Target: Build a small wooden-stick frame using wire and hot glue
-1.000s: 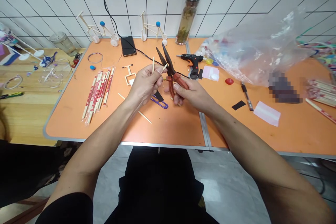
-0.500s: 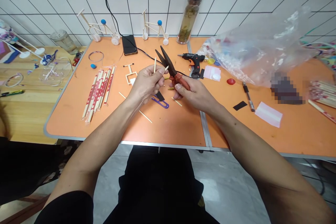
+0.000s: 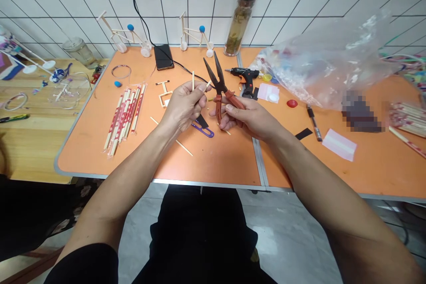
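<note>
My left hand (image 3: 184, 105) pinches a thin wooden stick (image 3: 193, 80) upright between its fingers, and a second short stick end (image 3: 208, 84) pokes out past the fingertips. My right hand (image 3: 248, 116) grips the red handles of long-nose pliers (image 3: 219, 85). The black steel jaws stand open and point up and away from me, just right of the sticks and not touching them. One handle crosses in front of my right fingers.
The orange folding table (image 3: 213, 162) holds a black glue gun (image 3: 244, 75), wrapped chopsticks (image 3: 124, 117), a small stick frame (image 3: 163, 93), purple-handled snips (image 3: 203, 131), a phone (image 3: 163, 57), stick bicycle models (image 3: 195, 39) and a large plastic bag (image 3: 328, 64) against the tiled wall.
The pliers have swung more upright and their jaws have spread wider. They have shifted right, away from the sticks. My left hand has barely moved.
</note>
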A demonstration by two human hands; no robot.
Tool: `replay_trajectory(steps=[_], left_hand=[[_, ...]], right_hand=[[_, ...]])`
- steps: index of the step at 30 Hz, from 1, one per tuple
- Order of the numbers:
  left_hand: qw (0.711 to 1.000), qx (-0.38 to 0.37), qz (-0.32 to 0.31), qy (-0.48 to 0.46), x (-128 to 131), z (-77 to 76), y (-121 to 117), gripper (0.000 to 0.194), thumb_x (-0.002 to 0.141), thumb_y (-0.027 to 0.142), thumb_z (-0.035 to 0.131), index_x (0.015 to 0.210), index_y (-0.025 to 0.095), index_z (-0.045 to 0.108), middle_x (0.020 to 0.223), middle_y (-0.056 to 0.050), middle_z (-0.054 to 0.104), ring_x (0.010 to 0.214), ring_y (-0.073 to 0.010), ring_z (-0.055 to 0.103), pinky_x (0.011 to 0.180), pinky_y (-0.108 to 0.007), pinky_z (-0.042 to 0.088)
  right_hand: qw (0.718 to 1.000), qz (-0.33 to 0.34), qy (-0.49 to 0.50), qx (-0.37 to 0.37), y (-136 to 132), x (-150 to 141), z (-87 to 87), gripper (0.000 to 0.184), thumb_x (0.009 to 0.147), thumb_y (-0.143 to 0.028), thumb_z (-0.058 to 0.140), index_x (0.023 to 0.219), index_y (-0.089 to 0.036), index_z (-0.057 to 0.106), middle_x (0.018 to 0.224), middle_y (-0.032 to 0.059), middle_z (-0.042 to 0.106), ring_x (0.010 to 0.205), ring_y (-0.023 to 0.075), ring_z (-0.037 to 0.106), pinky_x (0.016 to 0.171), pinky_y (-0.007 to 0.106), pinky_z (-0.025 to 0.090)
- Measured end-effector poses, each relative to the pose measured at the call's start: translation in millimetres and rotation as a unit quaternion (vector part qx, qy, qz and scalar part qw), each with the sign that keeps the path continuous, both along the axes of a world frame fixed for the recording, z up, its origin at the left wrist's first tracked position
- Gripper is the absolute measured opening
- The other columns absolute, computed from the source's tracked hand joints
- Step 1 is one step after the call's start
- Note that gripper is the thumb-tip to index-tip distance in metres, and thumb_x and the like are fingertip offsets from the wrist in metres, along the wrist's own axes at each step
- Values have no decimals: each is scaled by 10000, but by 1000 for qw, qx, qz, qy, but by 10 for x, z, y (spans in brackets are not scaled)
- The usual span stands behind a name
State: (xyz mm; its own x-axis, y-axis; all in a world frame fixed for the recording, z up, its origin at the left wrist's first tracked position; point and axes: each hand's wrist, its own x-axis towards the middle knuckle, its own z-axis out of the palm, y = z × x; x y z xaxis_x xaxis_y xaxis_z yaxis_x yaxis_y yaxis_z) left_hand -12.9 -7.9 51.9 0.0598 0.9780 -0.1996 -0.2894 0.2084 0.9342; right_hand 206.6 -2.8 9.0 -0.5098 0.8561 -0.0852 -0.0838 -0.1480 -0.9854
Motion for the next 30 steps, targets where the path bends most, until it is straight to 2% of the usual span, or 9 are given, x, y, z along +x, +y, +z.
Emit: replay_trajectory(steps=[4, 10, 13, 15, 19, 22, 25, 28, 30], left_hand=[[1000, 11, 16, -4, -19, -8, 29, 221, 1097, 301, 817, 955, 169, 710, 611, 87, 581, 389, -2, 265, 413, -156, 170], [999, 23, 22, -8, -15, -22, 40, 225, 1049, 278, 858, 924, 157, 716, 763, 44, 694, 407, 16, 305, 401, -163, 186], [999, 35, 20, -10, -12, -23, 38, 241, 1032, 292, 877, 919, 160, 709, 952, -24, 829, 421, 24, 318, 396, -170, 209], [999, 39, 21, -14, -14, -20, 40, 267, 1018, 314, 899, 919, 166, 700, 1057, -58, 872, 430, 23, 326, 392, -171, 221], [998, 38, 19, -37, -28, -22, 55, 253, 1018, 298, 905, 922, 168, 710, 1091, -68, 889, 427, 23, 330, 382, -167, 226], [998, 34, 16, -43, -39, -23, 56, 268, 1006, 317, 930, 915, 166, 729, 1061, -72, 886, 420, 26, 333, 380, -159, 232], [998, 42, 2, -51, -44, -4, 36, 276, 1016, 343, 925, 915, 162, 743, 1162, -106, 900, 423, 33, 328, 375, -154, 239], [997, 50, -9, -58, -45, 19, 18, 273, 1038, 358, 907, 927, 159, 757, 1284, -131, 897, 434, 37, 321, 379, -153, 256], [997, 54, -3, -60, -42, 17, 22, 272, 1038, 349, 907, 919, 154, 760, 1254, -126, 899, 436, 37, 325, 385, -153, 260]], right_hand=[[998, -3, 40, -50, 12, 3, -5, 651, 884, -507, 1032, 1390, -195, 766, 1178, 138, 912, 665, 155, 787, 615, 283, 678], [996, 12, 65, -63, 8, -2, 25, 598, 885, -469, 1030, 1335, -186, 755, 1126, 136, 917, 596, 132, 703, 581, 280, 639], [997, 17, 61, -49, 2, -14, 39, 635, 873, -550, 1043, 1310, -186, 760, 1078, 120, 913, 569, 116, 627, 554, 274, 592], [998, 19, 53, -29, -3, -26, 44, 637, 885, -622, 1026, 1266, -180, 772, 1008, 103, 903, 535, 95, 532, 496, 249, 494], [1000, 21, 21, -4, -22, -55, 47, 620, 923, -704, 969, 1199, -179, 789, 862, 49, 846, 530, 99, 504, 442, 252, 339], [1000, 24, 14, 0, -34, -64, 43, 613, 937, -723, 946, 1178, -183, 785, 862, 38, 828, 547, 108, 541, 448, 261, 346], [999, 41, 13, -10, -32, -50, 35, 615, 944, -719, 936, 1210, -185, 783, 868, 37, 825, 545, 108, 532, 448, 260, 352], [994, 91, 11, -53, -24, -29, 39, 658, 964, -769, 869, 1272, -197, 770, 741, -4, 750, 511, 119, 502, 441, 254, 326], [993, 104, -5, -55, -28, -27, 53, 695, 989, -827, 780, 1297, -205, 751, 693, -22, 697, 481, 123, 461, 440, 263, 306]])
